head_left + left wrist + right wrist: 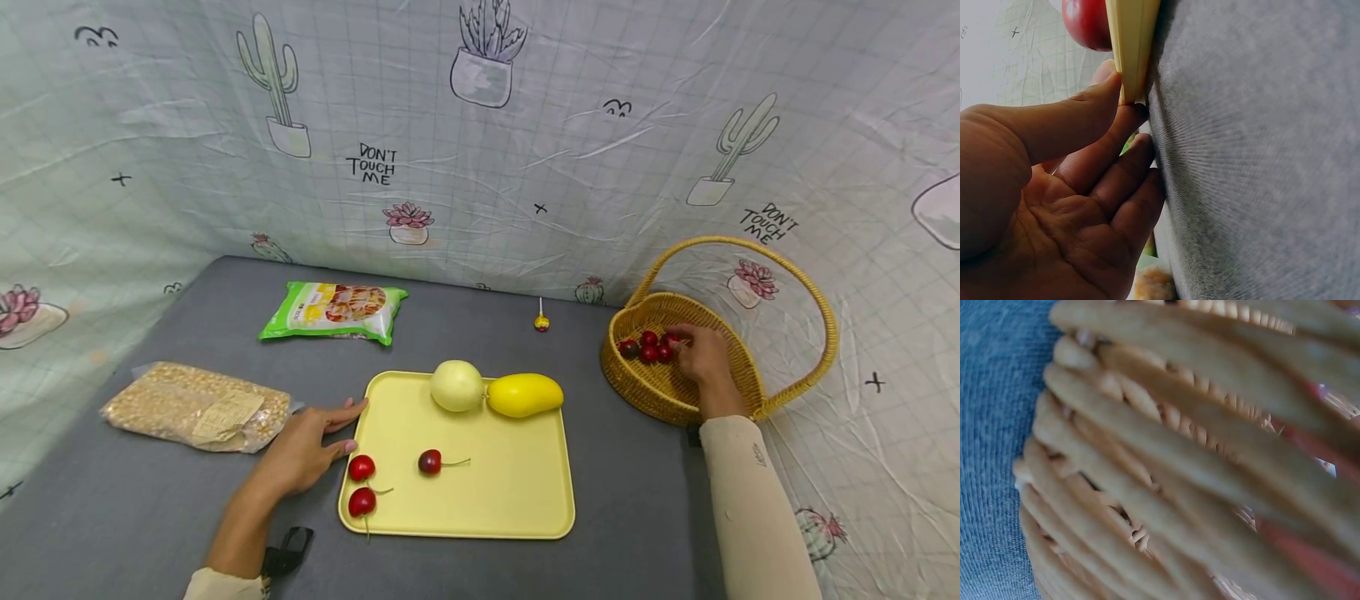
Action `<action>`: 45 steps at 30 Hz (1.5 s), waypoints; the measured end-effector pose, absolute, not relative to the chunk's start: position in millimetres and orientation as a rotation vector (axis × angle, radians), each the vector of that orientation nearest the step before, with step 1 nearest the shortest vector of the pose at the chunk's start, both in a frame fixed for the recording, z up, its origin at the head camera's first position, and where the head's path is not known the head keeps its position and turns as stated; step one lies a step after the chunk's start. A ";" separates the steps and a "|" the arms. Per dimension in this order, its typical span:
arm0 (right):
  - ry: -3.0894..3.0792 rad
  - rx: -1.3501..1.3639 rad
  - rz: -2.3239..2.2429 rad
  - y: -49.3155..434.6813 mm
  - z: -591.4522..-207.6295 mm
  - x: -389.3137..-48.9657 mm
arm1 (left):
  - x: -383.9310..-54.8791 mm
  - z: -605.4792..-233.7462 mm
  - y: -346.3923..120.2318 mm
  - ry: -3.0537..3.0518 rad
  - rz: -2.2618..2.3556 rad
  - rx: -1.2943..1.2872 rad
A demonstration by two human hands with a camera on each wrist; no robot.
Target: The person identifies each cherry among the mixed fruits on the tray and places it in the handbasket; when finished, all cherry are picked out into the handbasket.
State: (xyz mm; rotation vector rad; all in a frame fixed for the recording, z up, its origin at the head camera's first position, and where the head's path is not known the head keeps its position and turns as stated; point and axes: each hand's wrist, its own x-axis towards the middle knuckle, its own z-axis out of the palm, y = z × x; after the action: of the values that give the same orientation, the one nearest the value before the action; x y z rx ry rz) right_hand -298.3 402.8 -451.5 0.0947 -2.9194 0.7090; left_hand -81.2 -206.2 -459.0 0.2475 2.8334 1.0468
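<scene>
Right hand (701,354) inside basket (660,392), fingers on cherries (648,345) — whether pinching one, cannot tell. Left hand (303,450) flat on table, fingers straight, thumb against tray (480,500) edge — three cherries, apple, mango on tray.

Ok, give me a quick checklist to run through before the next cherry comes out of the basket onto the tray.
1. Left hand steadying the yellow tray: ok, thumb and fingers touch its left edge.
2. Right hand at the cherries in the basket: ok, fingers are among them inside the wicker basket.
3. Cherry actually gripped: cannot tell, the fingertips are hidden and the right wrist view is blurred.
4. Free room on the tray: ok, the right half is bare; three cherries lie at the left, the pale round fruit and mango at the back.
5. Basket handle clear of the arm: ok, it arches behind the hand.
</scene>
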 end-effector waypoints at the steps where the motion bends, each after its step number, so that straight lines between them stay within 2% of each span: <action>1: -2.917 0.100 0.711 402.8 -452.0 -298.4 | -81.1 -458.9 -206.3 2.835 1.047 0.252; 24: -2.475 0.081 0.755 386.1 -442.3 -293.1 | -81.8 -460.5 -205.6 2.808 1.045 0.202; 33: -2.323 0.317 0.742 360.8 -429.3 -277.5 | -80.9 -460.4 -205.2 2.813 1.015 0.210; 45: -2.215 0.584 0.798 289.3 -392.0 -235.4 | -80.7 -457.9 -205.8 2.837 1.011 0.223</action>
State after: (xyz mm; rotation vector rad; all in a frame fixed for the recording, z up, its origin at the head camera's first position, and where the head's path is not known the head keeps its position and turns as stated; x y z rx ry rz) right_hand -235.4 289.3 -392.0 0.5844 -2.2150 0.7984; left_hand -80.7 -205.8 -457.9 0.2230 2.8368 1.0113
